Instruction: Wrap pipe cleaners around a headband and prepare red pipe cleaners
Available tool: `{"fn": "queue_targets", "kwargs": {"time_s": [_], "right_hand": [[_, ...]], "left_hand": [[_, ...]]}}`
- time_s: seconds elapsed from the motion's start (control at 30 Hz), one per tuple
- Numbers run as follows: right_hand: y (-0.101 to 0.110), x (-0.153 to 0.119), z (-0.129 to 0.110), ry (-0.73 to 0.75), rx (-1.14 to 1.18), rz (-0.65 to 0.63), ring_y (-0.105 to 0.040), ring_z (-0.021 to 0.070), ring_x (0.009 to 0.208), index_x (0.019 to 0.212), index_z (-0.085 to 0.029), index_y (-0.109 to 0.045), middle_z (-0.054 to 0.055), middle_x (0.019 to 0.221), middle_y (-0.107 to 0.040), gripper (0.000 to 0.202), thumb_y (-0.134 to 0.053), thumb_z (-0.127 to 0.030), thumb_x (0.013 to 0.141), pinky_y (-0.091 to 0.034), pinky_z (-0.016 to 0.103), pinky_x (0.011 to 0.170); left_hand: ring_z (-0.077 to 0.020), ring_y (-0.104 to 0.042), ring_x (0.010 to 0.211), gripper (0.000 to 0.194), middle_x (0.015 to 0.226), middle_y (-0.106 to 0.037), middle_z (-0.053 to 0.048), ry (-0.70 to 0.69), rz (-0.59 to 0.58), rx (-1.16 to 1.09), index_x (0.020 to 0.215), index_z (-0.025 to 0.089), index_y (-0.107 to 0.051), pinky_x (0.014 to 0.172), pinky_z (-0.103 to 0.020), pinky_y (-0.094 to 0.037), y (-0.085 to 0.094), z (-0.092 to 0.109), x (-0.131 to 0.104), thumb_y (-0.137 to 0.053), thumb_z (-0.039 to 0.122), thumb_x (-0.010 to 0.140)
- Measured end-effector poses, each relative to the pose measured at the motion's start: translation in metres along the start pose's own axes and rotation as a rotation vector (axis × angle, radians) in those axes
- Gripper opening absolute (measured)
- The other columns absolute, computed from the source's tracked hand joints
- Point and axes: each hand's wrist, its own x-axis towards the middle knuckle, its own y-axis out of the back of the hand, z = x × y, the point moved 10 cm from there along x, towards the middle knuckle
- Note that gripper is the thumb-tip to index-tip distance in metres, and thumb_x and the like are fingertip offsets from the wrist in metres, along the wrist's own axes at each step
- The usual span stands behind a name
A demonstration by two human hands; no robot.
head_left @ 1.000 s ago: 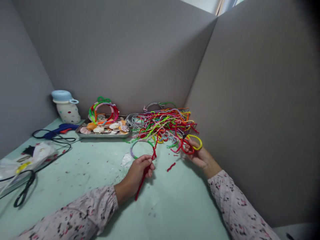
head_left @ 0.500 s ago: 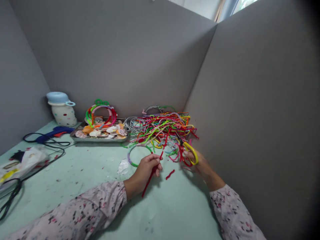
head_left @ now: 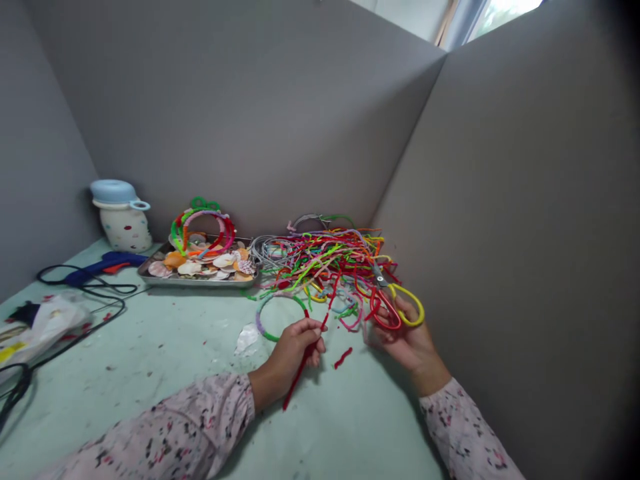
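Note:
My left hand [head_left: 300, 350] pinches a red pipe cleaner [head_left: 295, 387], whose lower end sticks out below the fingers. Beside it a ring [head_left: 260, 320] wrapped in green, purple and red reaches to my fingers. My right hand [head_left: 407, 340] holds scissors [head_left: 421, 312] with a red and a yellow handle, their blades pointing at the heap of pipe cleaners [head_left: 325, 257]. A short red piece [head_left: 343, 358] lies on the table between my hands.
A metal tray [head_left: 200, 283] of shells carries colourful wrapped rings [head_left: 233, 233]. Left of it are a jar [head_left: 125, 227], a blue tool [head_left: 95, 270] with a black cord and a plastic bag [head_left: 55, 323]. Grey panels [head_left: 500, 220] enclose the table.
My right hand has moved to the right with the scissors and turned, showing more of its palm side. My left hand keeps its pinch on the red pipe cleaner. The view has shifted slightly.

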Motion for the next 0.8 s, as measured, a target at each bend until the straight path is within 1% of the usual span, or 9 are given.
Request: {"fn": "queue_targets", "kwargs": {"time_s": [0.07, 0.1, 0.2, 0.33, 0.53, 0.67, 0.7, 0.77, 0.8], "right_hand": [[-0.003, -0.003, -0.002, 0.002, 0.098, -0.007, -0.056, 0.0076, 0.049, 0.093, -0.023, -0.062, -0.004, 0.065, -0.064, 0.02, -0.069, -0.032, 0.077, -0.038, 0.013, 0.034], [-0.002, -0.004, -0.003, 0.008, 0.115, 0.004, -0.06, 0.0092, 0.054, 0.096, -0.022, -0.062, -0.002, 0.071, -0.068, 0.022, -0.07, -0.03, 0.076, -0.04, 0.013, 0.034], [0.003, -0.007, -0.002, -0.006, 0.137, 0.054, -0.069, 0.0149, 0.07, 0.102, -0.021, -0.064, 0.002, 0.087, -0.074, 0.029, -0.072, -0.024, 0.075, -0.052, 0.019, 0.045], [0.006, -0.009, 0.005, -0.057, 0.178, 0.055, -0.071, 0.0179, 0.076, 0.102, -0.022, -0.066, 0.002, 0.088, -0.075, 0.034, -0.077, -0.025, 0.071, -0.058, 0.025, 0.057], [-0.013, -0.014, 0.031, -0.186, 0.211, -0.045, -0.071, 0.0144, 0.072, 0.099, -0.018, -0.069, 0.003, 0.083, -0.075, 0.027, -0.075, -0.025, 0.073, -0.058, 0.023, 0.064], [-0.03, -0.019, 0.043, -0.22, 0.223, -0.11, -0.071, 0.0146, 0.076, 0.1, -0.017, -0.069, 0.005, 0.091, -0.075, 0.029, -0.076, -0.026, 0.073, -0.058, 0.023, 0.072], [-0.034, -0.021, 0.045, -0.228, 0.231, -0.126, -0.071, 0.0142, 0.076, 0.1, -0.016, -0.069, 0.005, 0.092, -0.075, 0.03, -0.076, -0.027, 0.073, -0.058, 0.023, 0.073], [-0.039, -0.023, 0.048, -0.239, 0.246, -0.152, -0.071, 0.0129, 0.076, 0.1, -0.016, -0.069, 0.005, 0.094, -0.075, 0.03, -0.076, -0.028, 0.073, -0.058, 0.021, 0.074], [-0.04, -0.024, 0.048, -0.239, 0.252, -0.166, -0.071, 0.012, 0.074, 0.1, -0.016, -0.069, 0.005, 0.093, -0.075, 0.029, -0.075, -0.029, 0.074, -0.057, 0.02, 0.072]], "left_hand": [[-0.0053, -0.048, 0.041, 0.014, 0.06, -0.06, 0.002, -0.001, -0.003, 0.003, 0.085, 0.015, -0.054, 0.042, -0.017, -0.037, 0.0, -0.001, 0.0, -0.057, 0.025, 0.075], [-0.0053, -0.048, 0.04, 0.014, 0.06, -0.06, 0.002, -0.003, -0.005, 0.006, 0.085, 0.015, -0.054, 0.042, -0.017, -0.036, 0.0, -0.001, 0.0, -0.057, 0.025, 0.075], [-0.0055, -0.048, 0.04, 0.014, 0.059, -0.059, 0.002, -0.007, -0.002, 0.015, 0.085, 0.015, -0.054, 0.042, -0.017, -0.036, -0.001, -0.001, -0.001, -0.057, 0.025, 0.075], [-0.0056, -0.047, 0.04, 0.014, 0.059, -0.059, 0.002, -0.015, 0.019, 0.033, 0.084, 0.014, -0.054, 0.042, -0.017, -0.036, -0.003, 0.003, 0.0, -0.056, 0.024, 0.074], [-0.0061, -0.051, 0.043, 0.01, 0.068, -0.062, 0.0, -0.114, 0.081, 0.007, 0.082, 0.015, -0.054, 0.044, -0.018, -0.037, -0.008, 0.036, 0.021, -0.054, 0.023, 0.075], [-0.0053, -0.053, 0.043, 0.007, 0.08, -0.065, -0.003, -0.095, 0.014, -0.068, 0.077, 0.015, -0.053, 0.044, -0.019, -0.038, -0.029, 0.042, 0.045, -0.055, 0.019, 0.072], [-0.0056, -0.053, 0.043, 0.007, 0.078, -0.065, -0.003, -0.087, -0.005, -0.079, 0.076, 0.014, -0.054, 0.044, -0.019, -0.038, -0.036, 0.04, 0.051, -0.055, 0.017, 0.07], [-0.0061, -0.049, 0.04, 0.006, 0.06, -0.058, 0.001, -0.061, -0.032, -0.098, 0.074, 0.015, -0.053, 0.041, -0.018, -0.033, -0.049, 0.031, 0.062, -0.054, 0.014, 0.067], [-0.0061, -0.047, 0.04, 0.008, 0.056, -0.056, 0.002, -0.036, -0.071, -0.107, 0.075, 0.015, -0.054, 0.041, -0.017, -0.033, -0.057, 0.024, 0.067, -0.054, 0.014, 0.066]]}}
